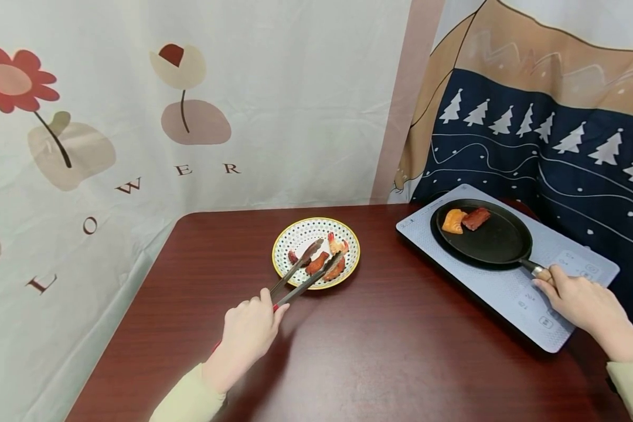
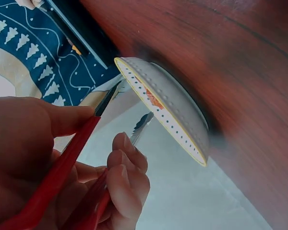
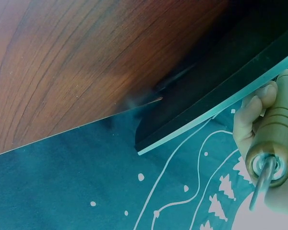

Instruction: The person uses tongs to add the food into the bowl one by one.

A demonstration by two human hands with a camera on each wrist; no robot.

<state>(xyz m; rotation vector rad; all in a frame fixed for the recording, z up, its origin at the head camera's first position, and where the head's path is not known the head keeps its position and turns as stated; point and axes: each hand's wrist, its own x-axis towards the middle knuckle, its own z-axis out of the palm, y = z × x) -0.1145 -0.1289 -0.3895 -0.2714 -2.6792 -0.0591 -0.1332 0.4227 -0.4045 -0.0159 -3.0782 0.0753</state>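
Observation:
My left hand (image 1: 250,325) grips a pair of tongs (image 1: 312,279) by the red handles (image 2: 62,165). The tong arms are spread, their tips over a dotted, yellow-rimmed plate (image 1: 290,234). On the plate lie a shrimp (image 1: 338,245) and several reddish-brown meat pieces (image 1: 317,263), one of them between the tong tips. With curled fingers my right hand (image 1: 585,299) holds the wooden handle (image 3: 276,129) of a black frying pan (image 1: 501,234). Side by side in the pan are an orange piece of food (image 1: 453,221) and a brown meat piece (image 1: 476,218).
The pan sits on a light-grey induction cooktop (image 1: 538,319) at the right of the dark red-brown wooden table (image 1: 380,351). Behind the table hang a pale flower-printed curtain (image 1: 306,117) and a navy cloth (image 1: 506,155) with white trees.

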